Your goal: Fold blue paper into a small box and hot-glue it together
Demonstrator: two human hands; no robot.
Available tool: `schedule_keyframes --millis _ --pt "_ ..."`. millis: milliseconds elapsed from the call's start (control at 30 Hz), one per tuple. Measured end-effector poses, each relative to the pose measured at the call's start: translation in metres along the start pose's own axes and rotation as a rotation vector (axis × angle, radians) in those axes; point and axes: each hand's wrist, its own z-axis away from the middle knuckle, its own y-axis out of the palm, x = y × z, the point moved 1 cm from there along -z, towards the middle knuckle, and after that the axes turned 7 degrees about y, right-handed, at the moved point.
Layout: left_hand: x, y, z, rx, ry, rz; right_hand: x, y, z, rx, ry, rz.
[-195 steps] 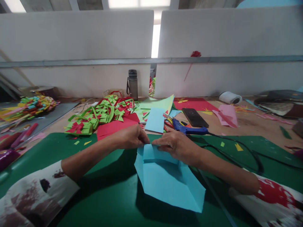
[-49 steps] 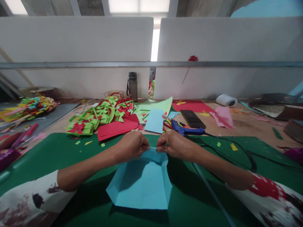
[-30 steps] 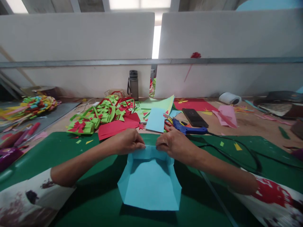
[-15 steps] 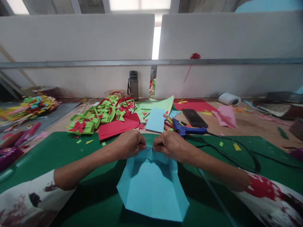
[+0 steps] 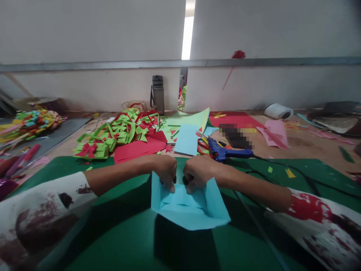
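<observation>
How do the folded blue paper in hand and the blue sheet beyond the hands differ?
The folded paper has creases and raised sides; the blue sheet looks flat. The left grip and right grip hold the folded paper; neither touches the blue sheet. Both are light blue.

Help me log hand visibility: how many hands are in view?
2: the left hand and the right hand, side by side with a gap between them, both gripping the far side of the folded light-blue paper. Some fingertips are hidden.

no text, label, brand or number can be read.
</observation>
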Motion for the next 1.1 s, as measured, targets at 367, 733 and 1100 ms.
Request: schedule_keyframes --millis 367,733,1100 --pt "0.008 -0.005 -0.009 0.016 0.03 -0.093 -0.011 0.001 -0.008 0.266 -0.444 -0.157" --pt "0.015 -0.007 -0.019 0.045 0.132 -0.118 -0.005 -0.01 0.001 0.167 -0.63 0.03" --pt "0.016 -0.008 -0.022 0.077 0.158 -0.139 0.002 0.0 -0.004 0.233 -0.643 0.21"
